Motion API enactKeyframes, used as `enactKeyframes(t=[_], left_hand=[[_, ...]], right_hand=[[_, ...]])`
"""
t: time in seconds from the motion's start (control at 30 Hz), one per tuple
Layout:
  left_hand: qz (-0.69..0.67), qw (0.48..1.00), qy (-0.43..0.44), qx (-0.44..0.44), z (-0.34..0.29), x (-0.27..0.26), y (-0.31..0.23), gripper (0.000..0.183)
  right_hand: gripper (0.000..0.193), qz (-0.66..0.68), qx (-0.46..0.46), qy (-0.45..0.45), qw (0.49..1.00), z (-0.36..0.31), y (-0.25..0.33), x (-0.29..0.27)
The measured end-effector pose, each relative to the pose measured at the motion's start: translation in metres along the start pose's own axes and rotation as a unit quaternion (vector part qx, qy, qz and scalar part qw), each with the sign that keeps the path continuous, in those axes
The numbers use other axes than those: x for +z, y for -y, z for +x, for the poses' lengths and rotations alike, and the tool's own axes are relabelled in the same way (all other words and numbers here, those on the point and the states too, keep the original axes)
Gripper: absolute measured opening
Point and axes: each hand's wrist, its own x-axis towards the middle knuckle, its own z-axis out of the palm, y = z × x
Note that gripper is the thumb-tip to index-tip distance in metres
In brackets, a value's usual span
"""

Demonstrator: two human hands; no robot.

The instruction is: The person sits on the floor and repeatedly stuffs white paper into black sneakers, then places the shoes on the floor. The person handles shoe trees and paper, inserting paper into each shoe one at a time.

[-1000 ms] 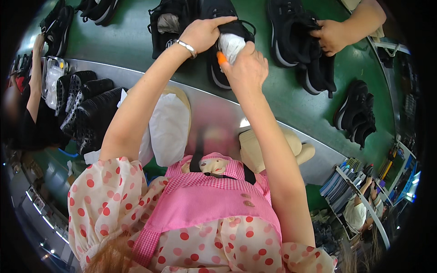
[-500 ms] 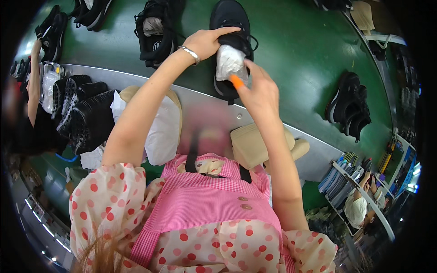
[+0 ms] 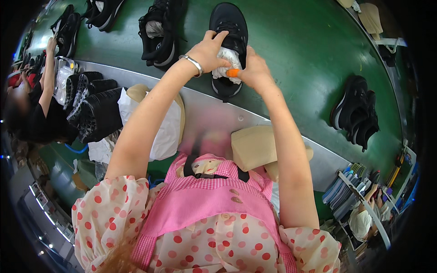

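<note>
A black lace-up sneaker (image 3: 228, 27) lies before me on the green bench, toe pointing away. White crumpled paper (image 3: 230, 58) fills its opening. My left hand (image 3: 209, 53), with a silver bangle at the wrist, grips the sneaker's left side; its fingers lie by the laces and its thumb touches the paper. On the other side, my right hand (image 3: 256, 70) holds the collar, its fingers partly hidden behind the shoe. An orange cover (image 3: 233, 73) sits on the right thumb, which presses against the paper.
More black sneakers (image 3: 159, 38) stand on the green bench (image 3: 291, 59), with a pair (image 3: 356, 109) at right. Black patterned items (image 3: 98, 109), white paper (image 3: 152, 123) and beige pieces (image 3: 255, 145) line the near metal edge. A co-worker's arm (image 3: 47, 86) reaches in at far left.
My left hand has drawn back from the laces, its thumb now at the paper. My right hand has closed in against the shoe's right side. The view has shifted slightly.
</note>
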Motion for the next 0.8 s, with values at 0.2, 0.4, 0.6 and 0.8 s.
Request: enactKeyframes(t=[0.2, 0.4, 0.6, 0.8], left_hand=[[0.162, 0.973, -0.148, -0.073, 0.006, 0.029, -0.029, 0.064], [0.138, 0.954, -0.253, -0.078, -0.001, 0.052, -0.016, 0.063], [-0.087, 0.928, -0.336, -0.136, -0.052, 0.034, -0.043, 0.058], [-0.638, 0.695, -0.126, -0.306, -0.018, 0.047, -0.029, 0.051]], right_hand=[[0.058, -0.016, 0.034, -0.184, 0.982, 0.022, -0.02, 0.059], [0.05, -0.005, 0.049, -0.257, 0.965, 0.025, -0.015, 0.077], [0.059, 0.005, 0.056, -0.182, 0.982, 0.021, -0.009, 0.06], [0.053, 0.017, 0.12, -0.07, 0.99, 0.027, 0.004, 0.055]])
